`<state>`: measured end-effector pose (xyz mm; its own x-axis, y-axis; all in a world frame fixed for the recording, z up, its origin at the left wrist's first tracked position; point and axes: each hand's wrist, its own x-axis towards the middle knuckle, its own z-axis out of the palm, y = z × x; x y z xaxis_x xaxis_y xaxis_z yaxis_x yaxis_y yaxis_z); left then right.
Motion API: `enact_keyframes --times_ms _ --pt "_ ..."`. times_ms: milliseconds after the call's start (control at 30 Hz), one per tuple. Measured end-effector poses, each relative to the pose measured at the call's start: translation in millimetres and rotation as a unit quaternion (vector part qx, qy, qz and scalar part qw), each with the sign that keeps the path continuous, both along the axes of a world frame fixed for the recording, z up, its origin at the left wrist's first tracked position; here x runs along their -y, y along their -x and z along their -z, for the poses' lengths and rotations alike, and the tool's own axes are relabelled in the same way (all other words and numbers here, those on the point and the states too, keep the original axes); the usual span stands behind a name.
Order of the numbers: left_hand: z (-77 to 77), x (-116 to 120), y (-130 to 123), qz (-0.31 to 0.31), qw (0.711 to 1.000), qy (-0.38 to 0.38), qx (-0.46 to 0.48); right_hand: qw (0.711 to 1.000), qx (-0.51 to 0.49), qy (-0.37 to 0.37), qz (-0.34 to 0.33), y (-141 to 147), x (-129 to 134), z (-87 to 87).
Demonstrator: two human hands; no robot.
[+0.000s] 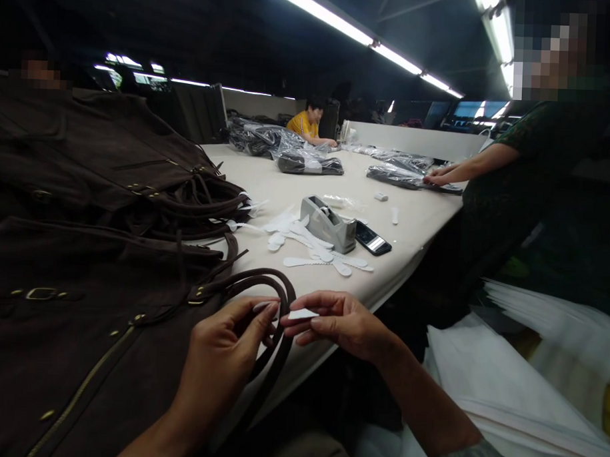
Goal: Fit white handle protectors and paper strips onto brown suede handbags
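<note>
A dark brown bag (91,334) with brass-coloured fittings lies at the left, its looped handles (285,289) reaching over the table edge. My left hand (225,349) is closed beside the handles, pinching a small white piece, probably a paper strip's end. On the other side of the handles, my right hand (349,323) pinches a white paper strip (303,314) between thumb and fingers. Whether both white ends belong to one strip is hidden behind the handles. Beyond my hands, several loose white paper strips (309,242) with rounded ends lie around a grey tape dispenser (325,222).
More brown bags (102,155) are stacked at the left. A phone (372,239) lies beside the dispenser. Plastic-wrapped bundles (310,163) sit farther back on the white table (415,222). One co-worker (528,149) handles a bundle; another sits far back. White sheets (510,369) are piled at lower right.
</note>
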<state>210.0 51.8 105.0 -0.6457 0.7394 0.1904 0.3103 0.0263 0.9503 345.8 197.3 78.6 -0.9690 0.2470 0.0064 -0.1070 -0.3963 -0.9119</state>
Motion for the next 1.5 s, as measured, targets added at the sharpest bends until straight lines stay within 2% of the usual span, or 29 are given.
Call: enact_keyframes --times_ms 100,200,267,367,433,567,733,1000,1167,1300,1500 --pt "-3.3 0 1 -0.008 1.000 -0.011 -0.003 0.994 -0.007 -0.092 0.055 9 4 -3.7" --pt "-5.1 1 4 -0.029 0.999 -0.016 0.027 0.965 -0.039 -0.211 0.154 19 10 -12.3" --pt "-6.3 2 7 -0.038 0.998 -0.022 0.040 0.956 -0.069 -0.228 0.173 26 15 -18.0" --pt "-7.7 5 12 -0.039 0.998 -0.025 0.050 0.975 -0.056 -0.181 0.114 36 21 -21.7" --pt "-8.0 8 14 -0.047 0.997 -0.029 0.052 0.981 -0.041 -0.164 0.098 42 24 -21.0" --pt "-6.5 11 17 -0.052 0.996 -0.034 0.061 0.980 -0.027 -0.160 0.117 51 25 -18.1" --pt "-0.3 11 19 -0.018 0.997 -0.069 0.035 0.977 -0.012 -0.163 0.136 54 26 -14.7" --pt "7.9 14 26 -0.009 0.995 -0.069 0.075 0.976 -0.028 -0.158 0.147 58 29 -4.0" --pt "5.4 11 23 0.019 0.988 -0.093 0.123 0.971 -0.072 -0.098 0.204 62 28 3.7" --pt "6.9 8 23 0.067 0.976 -0.115 0.172 0.978 -0.091 -0.047 0.181 67 29 4.4" --pt "12.5 9 32 0.081 0.972 -0.120 0.184 0.983 -0.109 0.028 0.144 75 40 4.6"
